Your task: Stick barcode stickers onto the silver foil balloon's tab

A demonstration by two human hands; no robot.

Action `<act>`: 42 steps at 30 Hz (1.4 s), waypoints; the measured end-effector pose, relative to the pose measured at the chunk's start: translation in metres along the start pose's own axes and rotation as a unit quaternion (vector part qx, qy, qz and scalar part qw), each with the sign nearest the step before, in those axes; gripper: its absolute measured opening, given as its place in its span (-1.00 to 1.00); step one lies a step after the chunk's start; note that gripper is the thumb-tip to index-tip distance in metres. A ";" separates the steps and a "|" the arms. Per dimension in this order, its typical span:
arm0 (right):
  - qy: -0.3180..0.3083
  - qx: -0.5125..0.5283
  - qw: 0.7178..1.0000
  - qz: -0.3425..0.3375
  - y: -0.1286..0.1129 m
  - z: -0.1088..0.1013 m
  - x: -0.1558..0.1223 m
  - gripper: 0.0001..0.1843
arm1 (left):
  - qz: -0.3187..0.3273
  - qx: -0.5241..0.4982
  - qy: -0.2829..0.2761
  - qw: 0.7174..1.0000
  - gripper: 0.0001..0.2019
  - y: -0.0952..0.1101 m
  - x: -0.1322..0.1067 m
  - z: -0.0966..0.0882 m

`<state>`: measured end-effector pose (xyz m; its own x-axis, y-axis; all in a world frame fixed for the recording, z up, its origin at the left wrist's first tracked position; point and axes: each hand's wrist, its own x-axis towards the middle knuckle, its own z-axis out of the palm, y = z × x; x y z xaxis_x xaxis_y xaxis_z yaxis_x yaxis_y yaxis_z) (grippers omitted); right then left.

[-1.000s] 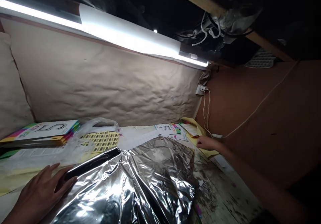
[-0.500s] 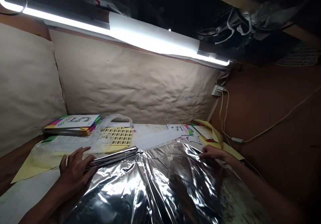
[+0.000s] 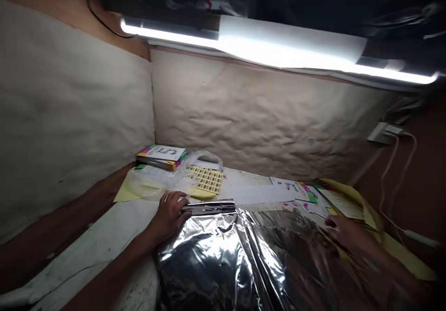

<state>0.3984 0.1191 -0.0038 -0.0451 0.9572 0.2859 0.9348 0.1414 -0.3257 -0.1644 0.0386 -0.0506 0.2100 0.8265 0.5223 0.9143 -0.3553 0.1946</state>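
Note:
A large shiny silver foil sheet [image 3: 205, 255] spreads over the near part of the table, gathered into creases down its middle. Its upper left edge is folded in several narrow layers. My left hand [image 3: 169, 218] grips the left end of that folded edge, thumb below and fingers on top. At the foil's right side, my right hand [image 3: 343, 232] is closed with thumb and forefinger together on the upper right edge, somewhat blurred. The foil's lower part runs out of the picture.
A stack of printed cards [image 3: 162, 153] sits at the back left, beside a clear plastic bag [image 3: 149, 178] and a yellow label sheet [image 3: 209, 181]. More cards [image 3: 296, 190] and yellow paper [image 3: 404, 255] lie at the right. A lit tube lamp [image 3: 174, 35] hangs above.
My view has turned left, so the scene sits further right in the picture. Both hands stay at the foil, slightly closer together. The foil's right part now looks darker and flatter.

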 end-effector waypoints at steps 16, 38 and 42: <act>-0.235 -0.057 0.865 -0.439 -0.304 0.143 0.108 -0.43 | -0.031 -0.009 -0.063 0.998 -0.92 0.007 0.000 -0.018; 0.219 0.200 0.933 -0.202 -0.193 0.023 0.046 -0.75 | -0.119 -0.084 -0.063 0.987 -0.92 0.022 0.012 -0.013; 0.084 0.500 0.855 -0.110 -0.168 0.030 0.000 -0.83 | -0.153 -0.172 -0.025 0.973 -0.77 0.039 0.026 -0.017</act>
<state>0.2305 0.1025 0.0240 -0.0511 0.8420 0.5371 0.1369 0.5386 -0.8314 -0.1289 0.0390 -0.0154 -0.0299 0.9337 0.3569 0.7679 -0.2071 0.6062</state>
